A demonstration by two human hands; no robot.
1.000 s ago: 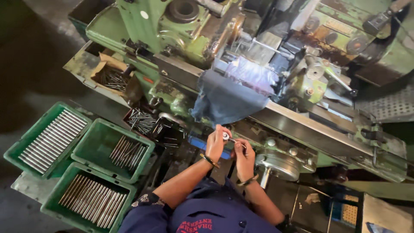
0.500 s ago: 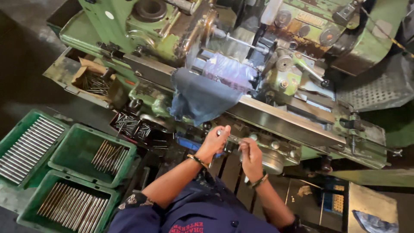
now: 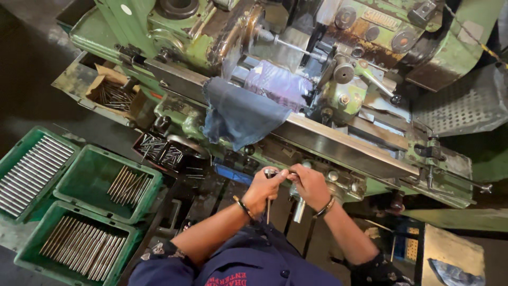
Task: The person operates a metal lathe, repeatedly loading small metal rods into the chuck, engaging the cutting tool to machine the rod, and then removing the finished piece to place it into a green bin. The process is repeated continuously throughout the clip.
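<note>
My left hand (image 3: 263, 189) and my right hand (image 3: 310, 185) meet in front of a green lathe (image 3: 338, 90), at its front rail. Together they grip a thin metal rod (image 3: 268, 207), whose lower end hangs down below my left fist. My right hand's fingers pinch the rod's top end next to my left thumb. A short shiny metal cylinder (image 3: 299, 208) sticks down just below my right hand. A blue cloth (image 3: 238, 115) hangs over the machine bed just above my hands.
Three green crates (image 3: 138, 209) of metal rods stand on the floor at the left. A dark tray (image 3: 159, 149) of small pins sits by the machine's base. A cardboard box (image 3: 108, 92) of rods rests on the left ledge. A perforated guard (image 3: 465, 106) is at the right.
The view has shifted so the machine and crates sit further left and lower. My hands have stayed joined on the rod at the lathe's front rail.
</note>
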